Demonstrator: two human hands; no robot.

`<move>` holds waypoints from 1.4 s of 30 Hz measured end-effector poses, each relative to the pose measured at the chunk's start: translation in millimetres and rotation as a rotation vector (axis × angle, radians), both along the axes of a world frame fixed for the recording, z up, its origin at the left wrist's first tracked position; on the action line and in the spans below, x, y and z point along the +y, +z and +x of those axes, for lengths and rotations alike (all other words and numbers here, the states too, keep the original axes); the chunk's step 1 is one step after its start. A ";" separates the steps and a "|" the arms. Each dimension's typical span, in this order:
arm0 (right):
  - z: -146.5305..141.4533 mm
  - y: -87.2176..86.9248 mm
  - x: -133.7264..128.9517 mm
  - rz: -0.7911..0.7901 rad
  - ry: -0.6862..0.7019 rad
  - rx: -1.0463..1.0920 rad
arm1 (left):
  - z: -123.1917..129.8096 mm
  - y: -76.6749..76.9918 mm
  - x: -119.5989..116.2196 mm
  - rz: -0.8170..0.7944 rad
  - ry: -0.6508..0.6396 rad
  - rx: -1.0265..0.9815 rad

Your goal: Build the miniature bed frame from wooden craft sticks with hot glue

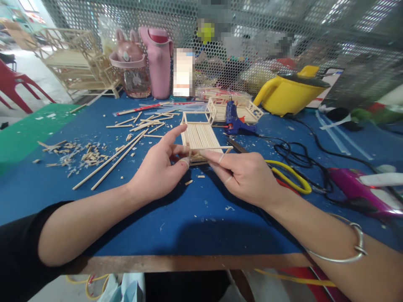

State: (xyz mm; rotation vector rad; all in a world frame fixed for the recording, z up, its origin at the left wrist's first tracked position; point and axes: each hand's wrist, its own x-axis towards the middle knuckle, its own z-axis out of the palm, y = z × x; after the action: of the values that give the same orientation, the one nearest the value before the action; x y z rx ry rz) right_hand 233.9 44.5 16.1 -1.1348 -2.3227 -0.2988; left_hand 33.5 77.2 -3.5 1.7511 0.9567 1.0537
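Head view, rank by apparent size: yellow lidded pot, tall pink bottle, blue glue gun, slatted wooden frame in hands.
Yellow lidded pot
Tall pink bottle, slatted wooden frame: too close to rank; frame partly covered
Blue glue gun

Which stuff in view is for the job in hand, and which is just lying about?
Likely the job:
- stick frame in hand
- loose sticks
- blue glue gun

Likely just lying about:
- pink bottle
- yellow pot
- rabbit-eared cup
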 end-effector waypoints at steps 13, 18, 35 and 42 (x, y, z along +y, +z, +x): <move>1.2 -1.0 4.0 -0.031 0.010 -0.017 | 2.1 2.5 -0.9 -0.070 0.011 -0.067; 1.0 3.2 0.8 0.056 0.047 0.029 | 2.9 2.6 -0.4 -0.062 0.004 -0.124; 4.1 14.5 -4.4 0.221 -0.007 0.484 | 4.0 2.0 -0.6 -0.142 -0.051 -0.148; 2.9 10.9 -9.2 0.071 0.026 0.135 | 5.3 3.0 -0.6 -0.156 -0.033 -0.137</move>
State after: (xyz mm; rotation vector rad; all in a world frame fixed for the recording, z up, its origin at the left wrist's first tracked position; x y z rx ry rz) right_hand 236.8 35.3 27.0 -1.0562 -2.1901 -0.2832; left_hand 38.8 76.6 -0.4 1.5421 0.8971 1.0351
